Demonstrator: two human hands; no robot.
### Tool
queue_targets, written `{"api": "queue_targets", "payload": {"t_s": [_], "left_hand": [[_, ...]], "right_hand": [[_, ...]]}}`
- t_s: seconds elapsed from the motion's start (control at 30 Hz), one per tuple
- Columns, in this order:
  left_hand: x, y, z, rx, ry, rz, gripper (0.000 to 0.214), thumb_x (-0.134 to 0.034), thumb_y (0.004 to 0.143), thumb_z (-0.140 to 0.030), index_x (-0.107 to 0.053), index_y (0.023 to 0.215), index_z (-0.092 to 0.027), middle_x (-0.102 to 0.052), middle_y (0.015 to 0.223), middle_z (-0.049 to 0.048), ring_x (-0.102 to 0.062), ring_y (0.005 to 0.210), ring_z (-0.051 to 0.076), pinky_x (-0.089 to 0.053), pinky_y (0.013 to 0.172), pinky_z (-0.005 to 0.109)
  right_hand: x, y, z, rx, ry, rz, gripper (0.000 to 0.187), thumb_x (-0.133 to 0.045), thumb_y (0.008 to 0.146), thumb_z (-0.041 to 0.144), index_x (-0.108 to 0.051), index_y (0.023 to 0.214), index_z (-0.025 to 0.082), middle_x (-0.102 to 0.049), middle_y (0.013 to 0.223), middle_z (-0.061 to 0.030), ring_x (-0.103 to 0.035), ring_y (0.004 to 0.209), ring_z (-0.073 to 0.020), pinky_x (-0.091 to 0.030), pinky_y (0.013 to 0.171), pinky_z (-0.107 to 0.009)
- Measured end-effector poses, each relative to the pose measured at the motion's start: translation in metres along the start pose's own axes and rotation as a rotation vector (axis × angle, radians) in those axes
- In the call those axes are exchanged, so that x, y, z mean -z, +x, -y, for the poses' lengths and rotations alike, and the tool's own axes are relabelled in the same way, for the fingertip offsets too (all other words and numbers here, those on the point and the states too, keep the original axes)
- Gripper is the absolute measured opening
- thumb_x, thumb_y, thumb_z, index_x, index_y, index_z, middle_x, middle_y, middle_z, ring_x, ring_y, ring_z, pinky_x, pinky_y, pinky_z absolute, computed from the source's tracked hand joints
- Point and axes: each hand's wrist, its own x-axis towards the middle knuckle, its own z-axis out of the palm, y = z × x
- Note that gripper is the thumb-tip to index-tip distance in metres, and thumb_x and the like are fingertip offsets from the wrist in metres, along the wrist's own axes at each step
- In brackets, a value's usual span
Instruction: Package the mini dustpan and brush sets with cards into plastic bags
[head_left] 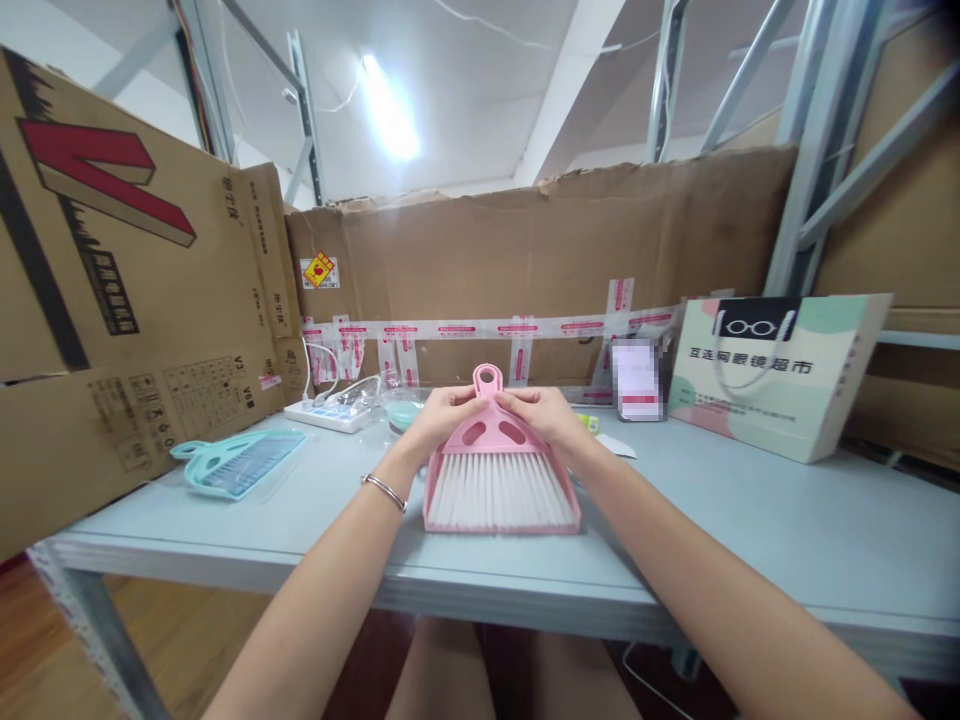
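Observation:
In front of me a pink dustpan (428, 500) rests on the table with a pink brush (499, 490) nested in it, its white bristles pointing toward me. My left hand (448, 412) is closed on the left side of the handle area. On the other side my right hand (541, 412) grips it, thumb laid on top near the handle. Above the thumbs the handle's loop end with its hole shows. Whether the fingers hold the brush, the pan or both underneath is hidden.
At the left lies a teal dustpan and brush set (244, 465). Behind are a power strip (330, 412), clear plastic wrapping (390, 390) and a phone (637, 380) standing upright. A paper bag (772, 370) stands at right. Cardboard (480, 260) walls the back; a large carton (150, 280) flanks the left.

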Motion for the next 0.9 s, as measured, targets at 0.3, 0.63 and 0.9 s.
{"api": "queue_targets", "payload": {"t_s": [0.3,0.63,0.9], "left_hand": [[0.015,0.0,0.002,0.115,-0.089,-0.167,0.036,-0.068,0.069,-0.035,-0.066,0.098,-0.013,-0.068,0.09,0.0065,-0.06,0.076,0.015,-0.046,0.07,0.026],[0.016,-0.001,0.003,0.164,-0.056,-0.256,0.033,-0.066,0.072,-0.033,-0.06,0.101,-0.019,-0.063,0.109,0.0063,-0.06,0.09,0.017,-0.046,0.074,0.023],[0.022,-0.007,0.001,0.409,-0.109,-0.045,0.035,-0.074,0.062,-0.038,-0.061,0.086,-0.016,-0.063,0.067,0.0029,-0.056,0.053,0.012,-0.043,0.048,0.023]], "right_hand": [[0.079,0.027,-0.022,-0.04,-0.603,-0.264,0.037,-0.05,0.081,0.041,-0.069,0.095,0.013,-0.068,0.102,-0.0121,-0.061,0.098,-0.0229,-0.043,0.085,-0.032],[0.1,0.03,-0.067,-0.197,-1.091,0.151,0.034,-0.067,0.052,0.014,-0.07,0.086,0.022,-0.069,0.086,-0.0039,-0.062,0.077,-0.018,-0.043,0.064,-0.025],[0.11,0.038,-0.052,-0.127,-0.826,-0.288,0.014,-0.053,0.072,0.02,-0.062,0.061,0.016,-0.066,0.068,-0.0077,-0.062,0.076,-0.0216,-0.043,0.063,-0.027]]}}
